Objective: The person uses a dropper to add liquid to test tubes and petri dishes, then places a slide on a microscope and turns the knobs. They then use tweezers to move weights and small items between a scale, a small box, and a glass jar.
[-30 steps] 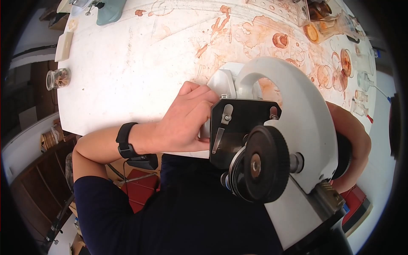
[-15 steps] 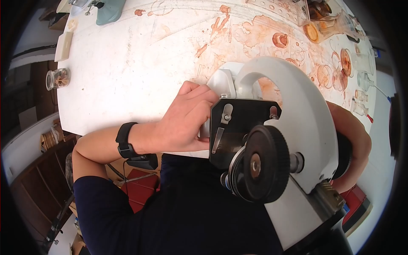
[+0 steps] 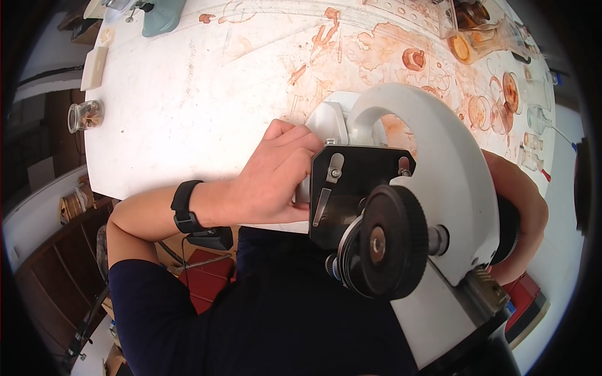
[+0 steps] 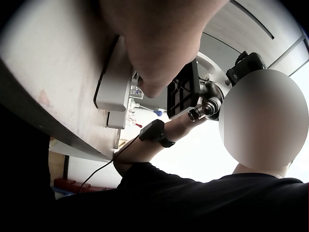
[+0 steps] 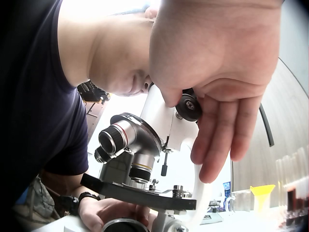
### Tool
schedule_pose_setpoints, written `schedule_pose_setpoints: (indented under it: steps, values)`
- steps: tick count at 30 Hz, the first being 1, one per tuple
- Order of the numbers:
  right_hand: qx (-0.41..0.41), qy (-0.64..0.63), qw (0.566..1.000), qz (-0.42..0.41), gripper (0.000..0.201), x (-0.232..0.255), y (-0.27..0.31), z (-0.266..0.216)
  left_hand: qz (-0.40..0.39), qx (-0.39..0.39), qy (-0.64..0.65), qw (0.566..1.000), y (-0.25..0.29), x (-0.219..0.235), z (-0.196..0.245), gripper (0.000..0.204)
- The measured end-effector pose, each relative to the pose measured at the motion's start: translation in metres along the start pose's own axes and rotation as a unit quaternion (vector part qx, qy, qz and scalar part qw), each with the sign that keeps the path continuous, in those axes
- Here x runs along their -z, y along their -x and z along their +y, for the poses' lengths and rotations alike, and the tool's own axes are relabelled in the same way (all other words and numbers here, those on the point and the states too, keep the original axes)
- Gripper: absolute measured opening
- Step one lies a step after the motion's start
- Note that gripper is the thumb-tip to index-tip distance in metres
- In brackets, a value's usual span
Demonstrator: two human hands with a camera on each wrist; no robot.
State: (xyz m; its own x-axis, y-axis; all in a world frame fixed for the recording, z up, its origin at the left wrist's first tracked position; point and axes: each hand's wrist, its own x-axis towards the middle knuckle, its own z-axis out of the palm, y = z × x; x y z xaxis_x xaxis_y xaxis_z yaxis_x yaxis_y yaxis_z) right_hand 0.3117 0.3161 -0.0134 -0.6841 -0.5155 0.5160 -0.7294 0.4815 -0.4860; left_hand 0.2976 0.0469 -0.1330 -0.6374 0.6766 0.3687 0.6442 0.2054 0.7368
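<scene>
A white microscope (image 3: 451, 156) with a black stage (image 3: 351, 200) stands at the table's near edge, close to the person. My left hand (image 3: 269, 172) reaches under the stage's left side with its fingers curled; the stage hides the fingertips. From the right, a round black-rimmed mirror (image 5: 124, 225) shows below the stage, with the left fingers right at it. My right hand (image 5: 217, 72) holds a black focus knob (image 5: 189, 106) between thumb and fingers, the longer fingers pointing down along the arm. Silver objectives (image 5: 140, 168) hang over the stage. The person's head is bent to the tube's top.
Reddish-brown stains mark the white table (image 3: 169, 113). A glass jar (image 3: 86, 116) stands at its left edge. Petri dishes (image 3: 510, 93), small bottles (image 3: 537, 118) and a clear rack (image 3: 414, 14) lie to the right and back. A yellow funnel (image 5: 262, 190) shows near test tubes (image 5: 293, 188).
</scene>
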Motion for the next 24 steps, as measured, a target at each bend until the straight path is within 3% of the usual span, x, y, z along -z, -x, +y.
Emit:
schedule_pose_setpoints:
  steps: [3, 6, 9, 12, 15, 21, 24]
  values:
    - [0.003, -0.003, 1.000, 0.022, 0.085, -0.004, 0.002, 0.002, -0.001, 0.004, 0.006, 1.000, -0.001, 0.001, 0.000, 0.057]
    - [-0.020, -0.019, 1.000, -0.013, 0.085, 0.001, -0.001, 0.001, -0.003, 0.003, 0.008, 1.000, -0.001, 0.001, 0.001, 0.057]
    - [-0.011, -0.016, 1.000, 0.023, 0.086, -0.005, 0.002, 0.003, 0.000, 0.005, 0.005, 1.000, -0.001, 0.000, 0.001, 0.056]
    - [-0.029, 0.040, 0.998, -0.032, 0.084, 0.006, -0.001, -0.003, 0.001, -0.003, 0.000, 1.000, -0.001, 0.000, -0.001, 0.056]
    - [-0.053, 0.036, 0.997, -0.030, 0.082, 0.005, 0.001, -0.004, -0.001, -0.007, 0.004, 1.000, -0.001, 0.001, -0.001, 0.056]
    - [-0.084, 0.008, 0.990, -0.117, 0.078, 0.016, -0.013, -0.008, 0.010, -0.003, 0.003, 1.000, 0.000, -0.001, 0.000, 0.056]
    - [-0.073, 0.007, 0.991, -0.111, 0.074, 0.015, -0.013, -0.008, 0.007, 0.000, -0.005, 1.000, 0.001, -0.001, -0.001, 0.056]
